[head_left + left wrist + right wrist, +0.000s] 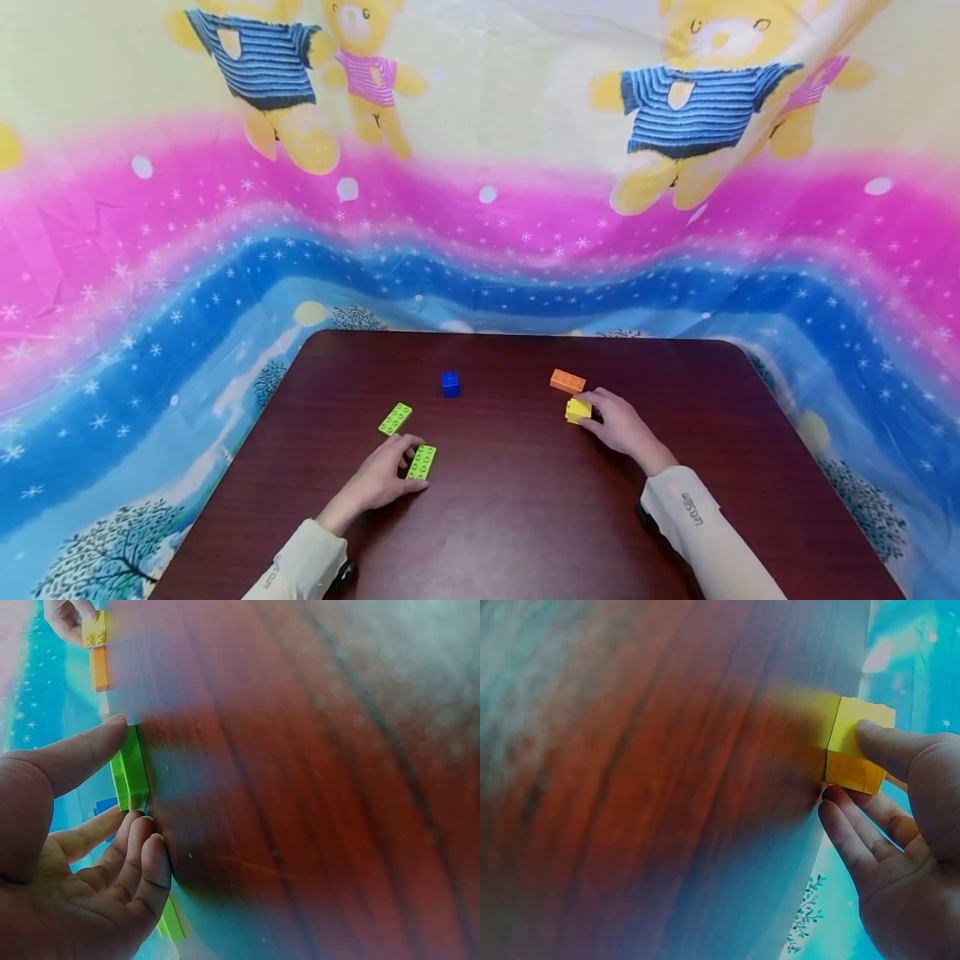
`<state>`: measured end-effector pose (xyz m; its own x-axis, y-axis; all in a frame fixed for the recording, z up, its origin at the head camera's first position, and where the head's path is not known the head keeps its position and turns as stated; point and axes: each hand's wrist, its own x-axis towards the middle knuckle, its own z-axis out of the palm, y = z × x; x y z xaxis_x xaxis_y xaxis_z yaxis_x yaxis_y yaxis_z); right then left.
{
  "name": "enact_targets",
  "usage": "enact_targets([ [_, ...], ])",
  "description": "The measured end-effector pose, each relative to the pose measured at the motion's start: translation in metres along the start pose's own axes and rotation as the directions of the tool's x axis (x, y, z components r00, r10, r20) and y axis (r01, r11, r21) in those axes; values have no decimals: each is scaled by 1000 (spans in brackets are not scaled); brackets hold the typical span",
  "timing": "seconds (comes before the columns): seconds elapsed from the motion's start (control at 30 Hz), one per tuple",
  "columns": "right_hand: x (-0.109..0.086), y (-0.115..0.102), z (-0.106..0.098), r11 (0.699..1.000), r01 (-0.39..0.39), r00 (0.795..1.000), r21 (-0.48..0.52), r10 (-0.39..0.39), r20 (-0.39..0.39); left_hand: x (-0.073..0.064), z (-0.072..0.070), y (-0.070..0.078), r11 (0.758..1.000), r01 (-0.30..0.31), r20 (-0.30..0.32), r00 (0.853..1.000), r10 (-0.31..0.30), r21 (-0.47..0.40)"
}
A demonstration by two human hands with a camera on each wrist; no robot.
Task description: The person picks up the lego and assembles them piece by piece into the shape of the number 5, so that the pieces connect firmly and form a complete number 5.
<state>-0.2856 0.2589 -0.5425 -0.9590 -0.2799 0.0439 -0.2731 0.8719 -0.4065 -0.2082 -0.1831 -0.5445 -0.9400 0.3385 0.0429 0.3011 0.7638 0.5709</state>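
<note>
On the dark table my left hand [382,472] pinches a bright green toy brick [422,462] with round studs. The left wrist view shows the thumb at one end of that green brick [131,769] and fingertips at the other. Just beyond this hand lies a second, flat green brick [395,419]. My right hand [620,421] holds a small yellow brick [578,411] between thumb and fingers. In the right wrist view the yellow brick [853,746] rests on its side at the table surface, its studs facing away from the table's middle.
An orange brick [567,381] lies right behind the yellow one. Farther left, near the back, stands a small blue brick [450,385]. The brown table [510,517] ends at a patterned cloth [487,225] with bears on it.
</note>
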Motion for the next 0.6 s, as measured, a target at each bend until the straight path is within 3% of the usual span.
enact_targets([
  [0.27,-1,2,2,1000,6,1000,7,-6,-7,-2,4,-3,999,-40,-43,998,39,-17],
  [0.6,-1,4,3,1000,8,1000,22,-8,-13,-2,4,4,999,-19,-84,996,23,48],
])
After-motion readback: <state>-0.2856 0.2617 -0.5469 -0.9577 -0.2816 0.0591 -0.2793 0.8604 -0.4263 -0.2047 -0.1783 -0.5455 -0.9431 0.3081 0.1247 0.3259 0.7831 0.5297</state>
